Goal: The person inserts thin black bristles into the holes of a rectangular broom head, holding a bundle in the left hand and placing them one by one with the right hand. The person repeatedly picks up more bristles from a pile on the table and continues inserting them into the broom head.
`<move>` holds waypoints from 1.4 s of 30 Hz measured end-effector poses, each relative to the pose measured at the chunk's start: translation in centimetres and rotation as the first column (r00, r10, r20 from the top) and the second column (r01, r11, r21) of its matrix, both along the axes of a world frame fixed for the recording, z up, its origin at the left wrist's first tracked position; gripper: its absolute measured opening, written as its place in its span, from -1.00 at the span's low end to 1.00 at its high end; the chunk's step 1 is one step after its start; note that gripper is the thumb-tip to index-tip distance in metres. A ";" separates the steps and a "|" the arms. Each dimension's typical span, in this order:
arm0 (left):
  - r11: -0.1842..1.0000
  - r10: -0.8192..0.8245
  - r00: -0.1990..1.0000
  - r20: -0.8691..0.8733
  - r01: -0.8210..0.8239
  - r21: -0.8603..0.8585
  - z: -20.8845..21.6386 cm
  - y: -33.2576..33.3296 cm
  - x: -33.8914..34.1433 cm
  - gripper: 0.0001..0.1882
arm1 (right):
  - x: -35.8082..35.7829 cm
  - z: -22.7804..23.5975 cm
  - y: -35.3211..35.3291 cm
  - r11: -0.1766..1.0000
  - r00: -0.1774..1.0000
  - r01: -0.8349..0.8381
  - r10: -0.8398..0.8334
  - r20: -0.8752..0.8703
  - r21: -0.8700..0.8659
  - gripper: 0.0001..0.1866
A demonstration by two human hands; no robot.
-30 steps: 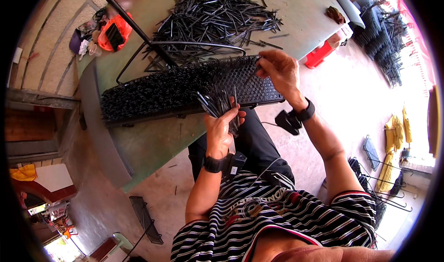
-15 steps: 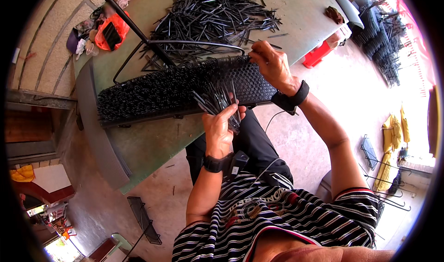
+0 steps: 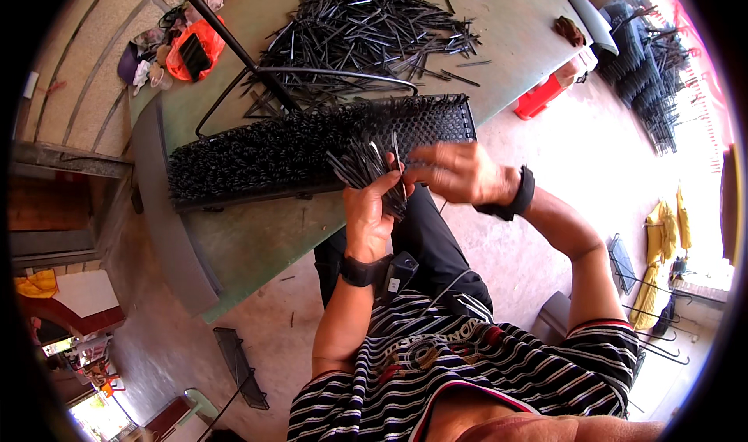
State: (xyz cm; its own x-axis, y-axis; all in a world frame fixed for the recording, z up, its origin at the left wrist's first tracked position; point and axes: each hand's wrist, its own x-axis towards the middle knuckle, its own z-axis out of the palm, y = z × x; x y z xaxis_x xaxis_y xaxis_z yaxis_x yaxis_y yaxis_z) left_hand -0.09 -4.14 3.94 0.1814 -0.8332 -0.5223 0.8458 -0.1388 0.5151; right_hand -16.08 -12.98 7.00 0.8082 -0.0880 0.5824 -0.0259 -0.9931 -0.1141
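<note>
Loosely fanned strips [image 3: 360, 169], black, in left grip [image 3: 369, 213]

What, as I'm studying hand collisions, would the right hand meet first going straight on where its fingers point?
Likely the bundle of black strips in the left hand, though depth is unclear from this single view.

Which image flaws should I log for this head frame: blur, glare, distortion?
Head view: the right grip is blurred, the left grip clearer; head view: bright light washes out the floor at right; head view: pale glints show on the black strips in the left grip; head view: fisheye distortion bows lines on the pale surface at upper left.
</note>
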 end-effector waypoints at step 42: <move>0.998 -0.056 0.992 0.113 0.058 -0.018 -0.2 -0.7 -0.3 -0.79 | -0.4 -0.7 -2.5 0.934 0.944 0.324 -0.330 0.015 0.153 -0.71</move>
State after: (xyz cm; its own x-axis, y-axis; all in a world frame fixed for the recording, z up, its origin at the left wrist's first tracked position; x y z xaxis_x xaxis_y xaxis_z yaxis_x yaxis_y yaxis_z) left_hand -0.40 -4.81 3.70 0.1897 -0.8548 -0.4830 0.7734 -0.1730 0.6099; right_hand -16.50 -15.45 6.29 0.6970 -0.4299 0.5740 -0.3388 -0.9028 -0.2648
